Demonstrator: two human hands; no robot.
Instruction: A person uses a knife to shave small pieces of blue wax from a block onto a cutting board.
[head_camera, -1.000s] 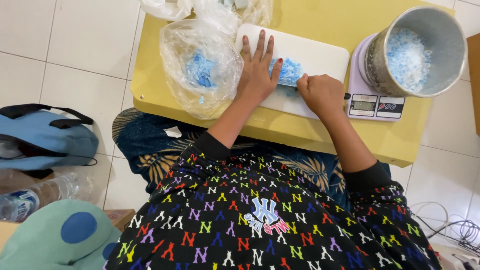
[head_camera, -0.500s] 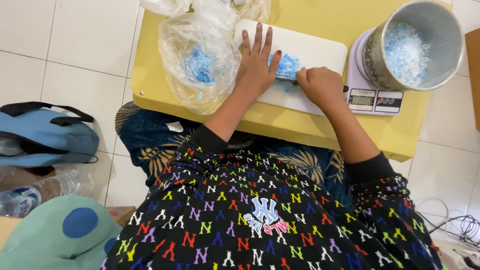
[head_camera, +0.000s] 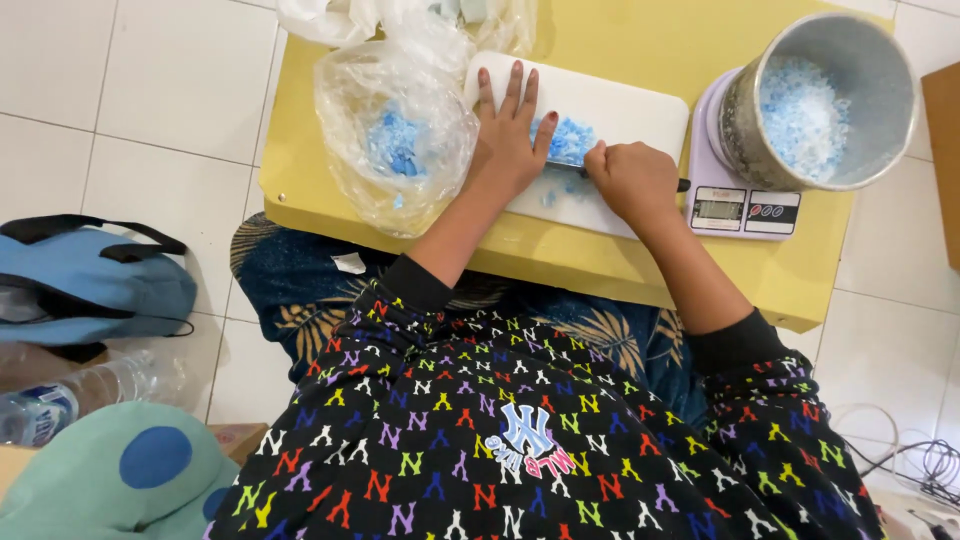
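A yellow table (head_camera: 640, 270) holds a white cutting board (head_camera: 620, 110) with pale blue pieces (head_camera: 568, 140) on it. A clear plastic bag (head_camera: 395, 140) shows brighter blue bits inside. A grey metal pot (head_camera: 830, 100) of whitish-blue flakes sits on a lilac scale (head_camera: 745, 205). The left hand (head_camera: 510, 140) has dark red nails. The sleeves and shirt (head_camera: 500, 440) are black with small multicoloured letters. The floor tiles (head_camera: 150, 90) are white; a blue bag (head_camera: 90, 280) has black straps.

Person seen from above: black long-sleeved top (head_camera: 500, 440) covered in small multicoloured letter emblems, sleeves pushed up the forearms; dark blue lower garment (head_camera: 300, 290) with tan leaf print; left hand (head_camera: 508, 140) with red-painted fingernails.
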